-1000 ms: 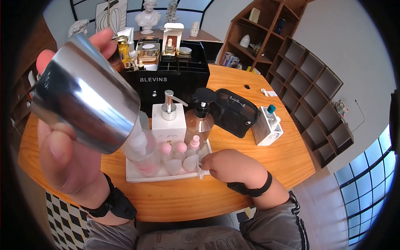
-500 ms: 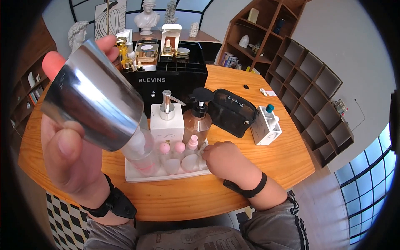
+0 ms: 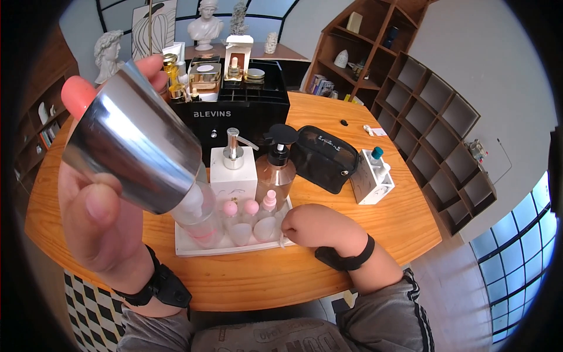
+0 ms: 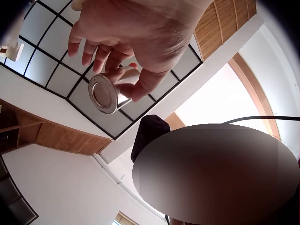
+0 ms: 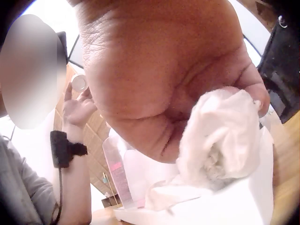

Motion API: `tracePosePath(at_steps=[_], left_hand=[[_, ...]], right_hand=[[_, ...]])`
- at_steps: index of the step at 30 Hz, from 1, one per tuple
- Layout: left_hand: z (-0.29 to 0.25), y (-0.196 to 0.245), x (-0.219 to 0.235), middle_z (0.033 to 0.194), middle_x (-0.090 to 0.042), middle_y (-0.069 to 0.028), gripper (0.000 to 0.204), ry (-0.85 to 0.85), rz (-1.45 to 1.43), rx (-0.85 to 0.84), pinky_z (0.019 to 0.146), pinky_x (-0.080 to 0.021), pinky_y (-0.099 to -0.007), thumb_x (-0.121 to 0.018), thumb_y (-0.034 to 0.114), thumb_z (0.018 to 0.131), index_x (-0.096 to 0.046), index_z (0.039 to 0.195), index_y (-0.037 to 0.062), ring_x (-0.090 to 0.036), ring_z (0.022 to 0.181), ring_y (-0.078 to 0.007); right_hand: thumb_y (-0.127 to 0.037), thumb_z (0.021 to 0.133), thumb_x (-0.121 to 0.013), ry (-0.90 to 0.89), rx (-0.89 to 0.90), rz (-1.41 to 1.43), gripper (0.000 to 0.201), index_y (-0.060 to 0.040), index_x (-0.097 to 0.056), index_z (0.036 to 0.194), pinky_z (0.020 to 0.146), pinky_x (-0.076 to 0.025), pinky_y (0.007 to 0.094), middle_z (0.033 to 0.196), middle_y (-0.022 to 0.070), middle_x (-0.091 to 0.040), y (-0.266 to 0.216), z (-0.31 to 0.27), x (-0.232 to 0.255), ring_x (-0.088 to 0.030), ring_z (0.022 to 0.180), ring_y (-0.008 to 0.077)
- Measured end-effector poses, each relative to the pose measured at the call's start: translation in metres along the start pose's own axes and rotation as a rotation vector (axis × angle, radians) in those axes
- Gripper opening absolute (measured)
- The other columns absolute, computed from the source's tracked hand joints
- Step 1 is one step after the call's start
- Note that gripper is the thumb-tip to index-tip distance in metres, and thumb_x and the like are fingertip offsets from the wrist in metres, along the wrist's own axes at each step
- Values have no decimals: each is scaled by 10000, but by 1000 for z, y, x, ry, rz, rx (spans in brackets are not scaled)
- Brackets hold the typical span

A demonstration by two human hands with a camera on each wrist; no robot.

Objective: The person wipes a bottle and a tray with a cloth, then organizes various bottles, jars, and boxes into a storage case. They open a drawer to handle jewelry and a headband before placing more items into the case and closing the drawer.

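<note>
My left hand holds a shiny silver metal cup tilted in the air, thumb on the near side and fingertips round the far side. The left wrist view shows one round end of this cup. Down at the tray's right end, my right hand grips a crumpled white cloth in curled fingers. The white tray carries small pink-capped bottles, a clear bottle partly behind the cup, a white pump dispenser and a brown pump bottle.
Behind the tray stands a black organizer full of cosmetics. A black mesh pouch and a white holder with small bottles sit to the right on the wooden table. Shelves line the wall beyond.
The metal cup has shifted slightly right and down in the head view, still in my left hand. My right hand moved up along the tray's right edge, then back down with the cloth.
</note>
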State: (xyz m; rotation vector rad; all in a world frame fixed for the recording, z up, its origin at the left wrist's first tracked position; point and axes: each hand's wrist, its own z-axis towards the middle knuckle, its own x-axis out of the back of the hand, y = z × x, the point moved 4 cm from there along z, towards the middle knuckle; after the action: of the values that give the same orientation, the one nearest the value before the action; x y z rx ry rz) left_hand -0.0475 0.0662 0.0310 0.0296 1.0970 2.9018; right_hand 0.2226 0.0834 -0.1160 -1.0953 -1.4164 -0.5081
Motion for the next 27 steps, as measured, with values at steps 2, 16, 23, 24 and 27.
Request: tracePosePath(at_steps=[2, 16, 23, 24, 27], left_hand=[[0, 4, -3, 1474, -409, -246, 993, 8, -3, 9, 1086, -378, -455, -664, 674, 720, -430, 1440, 32, -375, 1391, -391], [-1, 3, 7, 1488, -375, -262, 1003, 4, -3, -24, 1088, -370, -457, -642, 674, 747, -339, 1501, 87, -359, 1399, -401], [-1, 2, 12, 1487, -380, -250, 993, -45, 28, -21, 1092, -365, -434, -631, 668, 757, -359, 1478, 41, -355, 1407, -379], [-1, 2, 11, 1487, -381, -248, 993, -53, 31, -16, 1094, -364, -428, -628, 667, 758, -362, 1473, 30, -355, 1408, -374], [0, 4, 7, 1488, -383, -241, 996, -57, 33, -5, 1099, -357, -412, -621, 664, 763, -367, 1463, 3, -352, 1412, -363]], right_hand=[[-133, 811, -553, -49, 5, 136, 169, -74, -710, 797, 700, -488, 383, 798, 125, -681, 10, 2, 2, -633, 770, 319], [-99, 870, -614, 206, 234, 1717, 177, 42, -682, 952, 755, -578, 343, 912, 162, -708, 77, -9, 33, -706, 890, 264], [-141, 930, -558, 294, 365, 2062, 166, -25, -653, 1002, 758, -581, 409, 978, 150, -691, 81, -23, 42, -688, 927, 300], [-134, 926, -547, 272, 381, 2074, 165, -31, -653, 997, 731, -576, 392, 980, 144, -689, 84, -22, 42, -688, 921, 294], [-139, 911, -549, 303, 473, 1947, 171, -35, -654, 997, 705, -569, 370, 986, 139, -689, 90, -29, 54, -687, 918, 282]])
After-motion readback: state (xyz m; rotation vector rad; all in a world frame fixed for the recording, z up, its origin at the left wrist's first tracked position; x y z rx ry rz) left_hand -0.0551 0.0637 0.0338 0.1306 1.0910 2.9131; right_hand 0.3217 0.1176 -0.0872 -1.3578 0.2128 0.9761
